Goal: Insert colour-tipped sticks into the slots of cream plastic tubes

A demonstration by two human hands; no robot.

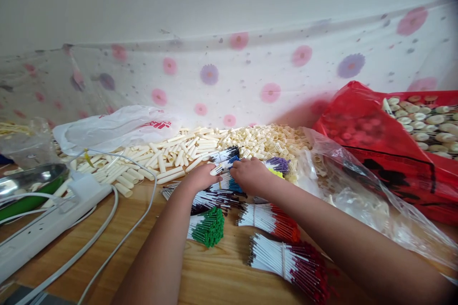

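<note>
Currently, blue bundle in my head view: the bundle of thin white sticks with blue ends [229,183] lies roughly crosswise, its long axis running left to right, blue ends toward the right.
Its place: I see it between the left hand [201,179] and the right hand [255,176], partly covered by their fingers.
Hands: close together over the sticks, fingers bent; I can't tell from here whether either is clamped on anything.
Around the hands: a black-ended white stick bundle [222,155] just beyond, purple-ended sticks [279,165] to the right.
Nearer me: a green-ended white stick bundle [209,228], a bright-red-ended one [274,221] and a dark-red-ended one [291,262], on the wooden tabletop [214,279].
Behind: a heap of short cream tubes [193,145].
Sides: white plastic power strip [53,221] left, translucent red plastic bag [358,128] right.
</note>
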